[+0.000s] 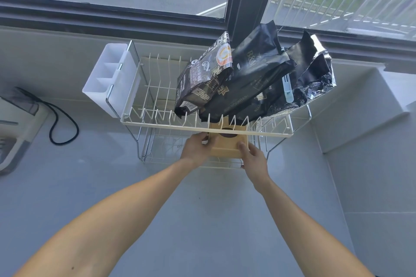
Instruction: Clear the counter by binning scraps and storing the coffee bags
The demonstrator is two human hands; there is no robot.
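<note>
— Where are the coffee bags?

— Three stand leaning on the upper tier of the white wire two-tier dish rack (171,128), tilted toward the left. The leftmost is a dark printed coffee bag with an orange and white round emblem (202,78). Just beside it, touching, is a matte black coffee bag with faint gold lettering (254,78). Behind that, at the right, is a crumpled black bag with a silver foil lining showing at its open top (315,74); a pale blue plastic clip (288,90) sits against it.

— And the hands?

— Both reach under the top tier, at the lower shelf. Between them is a flat tan cardboard box with a dark brown oval mark (227,145). The left hand (195,148) holds the box's left edge, fingers curled around it. The right hand (254,159) presses the box's right front corner, thumb on top. So each grip is closed on the box.

— Is the box resting on the shelf?

— Hard to say; the rack's front rail crosses over it and hides its far part.

— What else is around?

— A white plastic cutlery holder with three compartments (108,74) hangs on the rack's left end. The rack stands on a grey tabletop (202,220) under a window. At the far left lies a black cable (63,123) looped beside a grey appliance, only partly in view.
</note>
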